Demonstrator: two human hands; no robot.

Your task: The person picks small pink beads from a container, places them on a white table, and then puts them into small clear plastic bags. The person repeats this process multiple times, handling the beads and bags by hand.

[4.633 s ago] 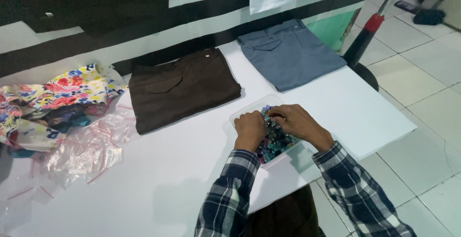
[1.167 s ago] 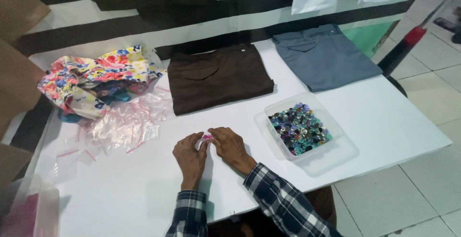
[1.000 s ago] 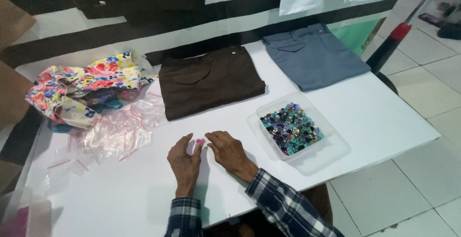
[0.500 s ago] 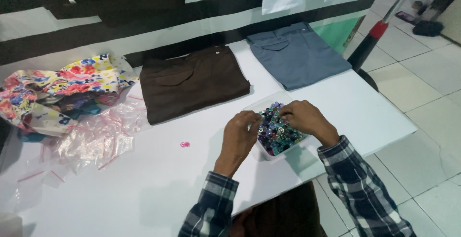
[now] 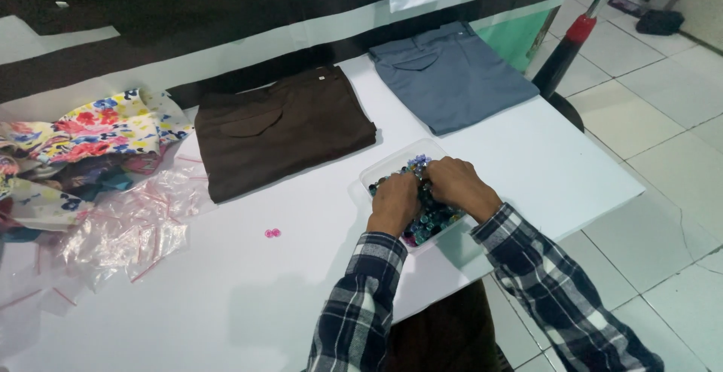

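Folded brown trousers (image 5: 282,131) and grey-blue trousers (image 5: 452,74) are lying on the white table (image 5: 226,304), tiled floor beside. Both hands, left hand (image 5: 394,202) and right hand (image 5: 459,187), are digging with curled fingers into the clear tray (image 5: 392,163) of beads; grip unclear. Pink bead (image 5: 273,233) is lying apart.

since 1 second ago both hands, left hand (image 5: 394,205) and right hand (image 5: 461,188), have left the pink buttons (image 5: 273,233) lying alone on the table (image 5: 248,297) and now dig in the tray (image 5: 392,163).
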